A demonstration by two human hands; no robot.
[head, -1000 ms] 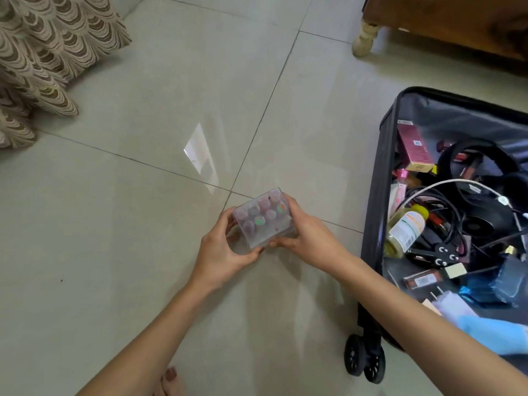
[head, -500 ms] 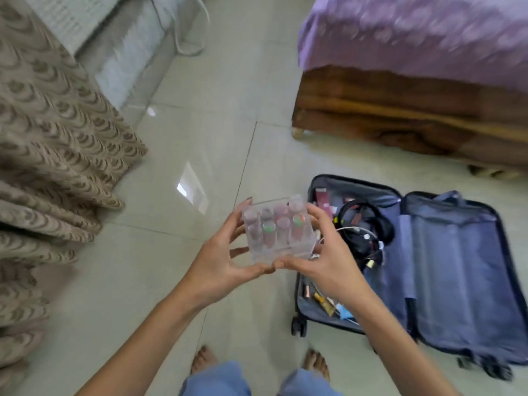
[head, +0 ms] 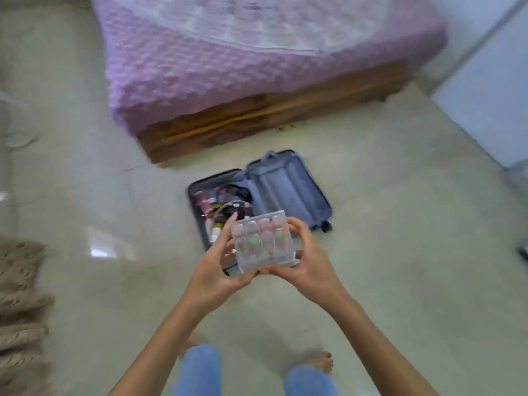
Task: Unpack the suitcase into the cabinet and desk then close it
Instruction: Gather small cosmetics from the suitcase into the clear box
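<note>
We look down from head height at two bare hands raised in front of us, holding a small clear plastic case (head: 263,241) between them. Through its walls we make out rows of little bottles in pink, with touches of green and red.

The left hand (head: 213,271) grips the case's left side, thumb curled under the near edge and fingers reaching up along the far side. The right hand (head: 310,260) grips the right side the same way, fingers curled round the edge.

On the pale tiled floor (head: 400,252) beyond the hands, the suitcase (head: 285,190) lies fully open. Its left half is full of small items and dark cables (head: 228,202), too blurred for us to name each one. Its right half shows only its blue-grey lining.

Behind the suitcase stands a wooden bed (head: 257,118) with a lilac cover. A beige patterned curtain (head: 20,295) hangs at the left edge. At the bottom we see blue trouser legs (head: 200,370) and a bare foot (head: 323,362).
</note>
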